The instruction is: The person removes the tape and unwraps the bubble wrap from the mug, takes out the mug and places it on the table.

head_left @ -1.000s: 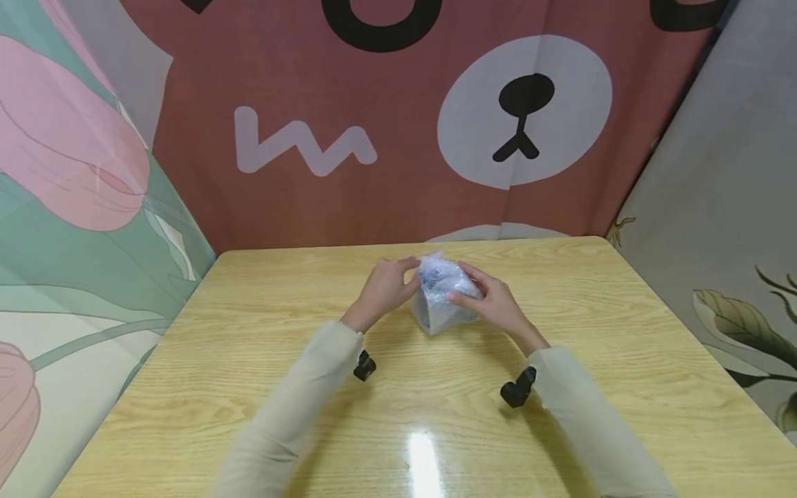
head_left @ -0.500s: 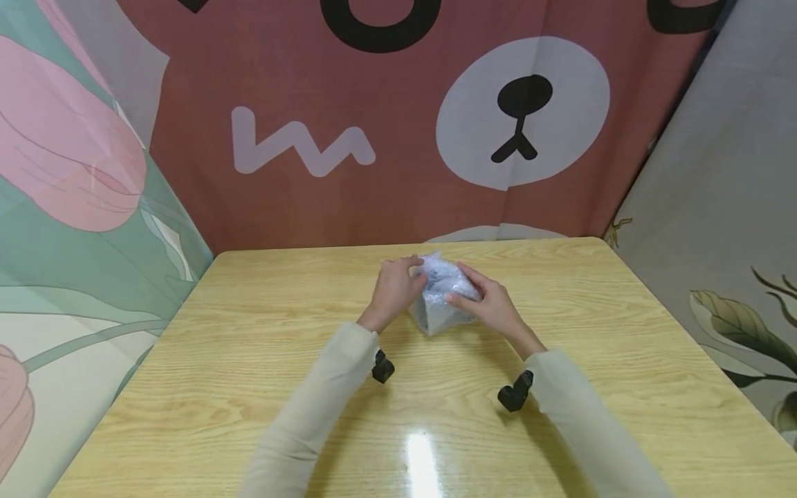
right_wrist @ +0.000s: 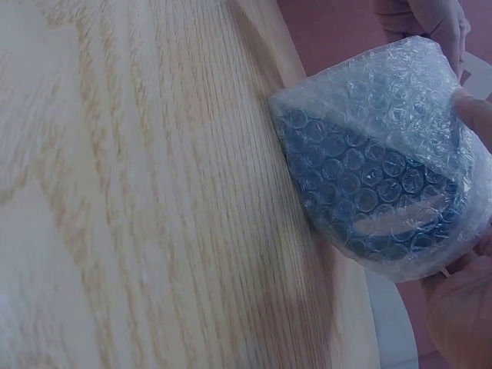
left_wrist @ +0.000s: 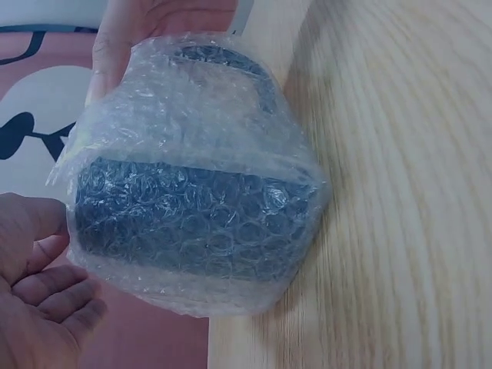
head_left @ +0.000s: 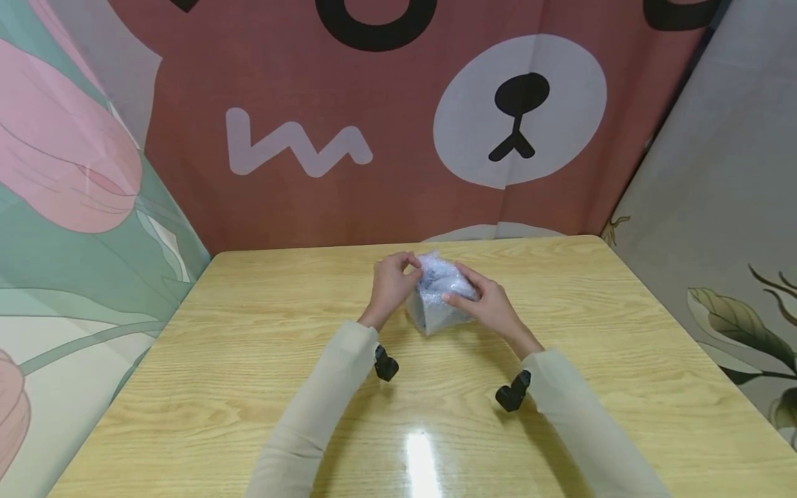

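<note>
A package in clear bubble wrap (head_left: pixel 438 297) stands on the table near its far edge. Dark and pale shapes show through the wrap in the left wrist view (left_wrist: pixel 192 215), but what is inside cannot be made out. From the right side, my right hand (head_left: pixel 495 304) grips it, thumb on the near face and fingers behind. At the upper left, thumb and forefinger of my left hand (head_left: pixel 392 280) pinch the wrap's edge. The other fingers of that left hand (left_wrist: pixel 46 292) are loosely curled below the wrap. In the right wrist view, my right thumb (right_wrist: pixel 475 115) lies on the wrap.
The wooden table (head_left: pixel 261 387) reaches to a reddish-brown curtain (head_left: pixel 299 207) with a bear print behind it. Floral cloths hang at left (head_left: pixel 68 207) and right (head_left: pixel 716 242). A small black camera sits at each wrist, left (head_left: pixel 386 364) and right (head_left: pixel 513 392).
My left hand shifts right along the top of the wrap, then lifts slightly back to the upper left edge. The right hand keeps its grip and the package stays nearly in place.
</note>
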Tool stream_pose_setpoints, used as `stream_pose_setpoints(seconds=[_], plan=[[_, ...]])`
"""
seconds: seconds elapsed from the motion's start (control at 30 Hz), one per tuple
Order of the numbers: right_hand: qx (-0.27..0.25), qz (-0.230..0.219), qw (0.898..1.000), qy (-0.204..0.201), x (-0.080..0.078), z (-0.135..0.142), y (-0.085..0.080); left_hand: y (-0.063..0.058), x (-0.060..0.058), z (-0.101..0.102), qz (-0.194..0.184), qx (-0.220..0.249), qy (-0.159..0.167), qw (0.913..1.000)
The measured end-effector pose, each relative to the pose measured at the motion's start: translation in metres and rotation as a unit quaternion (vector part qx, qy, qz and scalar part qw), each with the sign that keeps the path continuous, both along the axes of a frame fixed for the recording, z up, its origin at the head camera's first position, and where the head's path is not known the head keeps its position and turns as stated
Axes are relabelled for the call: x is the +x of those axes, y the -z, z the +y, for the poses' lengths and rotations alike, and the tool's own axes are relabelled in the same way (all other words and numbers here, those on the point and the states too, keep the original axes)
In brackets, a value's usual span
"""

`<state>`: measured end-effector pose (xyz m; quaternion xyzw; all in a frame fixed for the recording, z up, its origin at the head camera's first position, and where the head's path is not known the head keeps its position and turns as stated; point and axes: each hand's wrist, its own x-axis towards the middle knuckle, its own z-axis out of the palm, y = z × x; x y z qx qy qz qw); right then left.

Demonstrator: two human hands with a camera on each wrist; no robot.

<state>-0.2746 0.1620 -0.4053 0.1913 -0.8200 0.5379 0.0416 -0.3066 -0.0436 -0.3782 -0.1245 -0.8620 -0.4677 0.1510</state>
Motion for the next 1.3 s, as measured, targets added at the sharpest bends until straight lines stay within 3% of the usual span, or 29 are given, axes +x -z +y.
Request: stream_pose_setpoints(seconds=[0.1,0.27,0.53,0.73,0.87,1.07,1.3], plan=[[-0.009,-0.001,1.0,-0.004,-0.001,0.001,0.003,0.0,0.001,0.001,0.0,-0.03,0.005,0.9995],[-0.01,0.0,1.0,-0.009,-0.001,0.001,0.004,-0.003,0.0,0.006,0.009,-0.127,0.007,0.9919],[-0.012,0.005,1.0,-0.004,-0.004,0.002,0.011,-0.012,0.003,0.019,-0.004,-0.202,-0.045,0.9784],[-0.012,-0.003,1.0,-0.004,-0.005,0.002,0.01,-0.016,0.001,0.025,0.002,-0.259,-0.076,0.9628],[-0.014,-0.002,1.0,-0.011,-0.001,0.001,0.004,-0.017,-0.001,0.027,0.002,-0.277,-0.085,0.957],[-0.011,-0.005,1.0,-0.014,0.015,-0.004,-0.019,-0.015,-0.002,0.03,0.005,-0.271,-0.09,0.9583],[-0.005,-0.01,1.0,-0.006,0.018,-0.006,-0.022,-0.012,0.0,0.03,0.02,-0.272,-0.084,0.9585]])
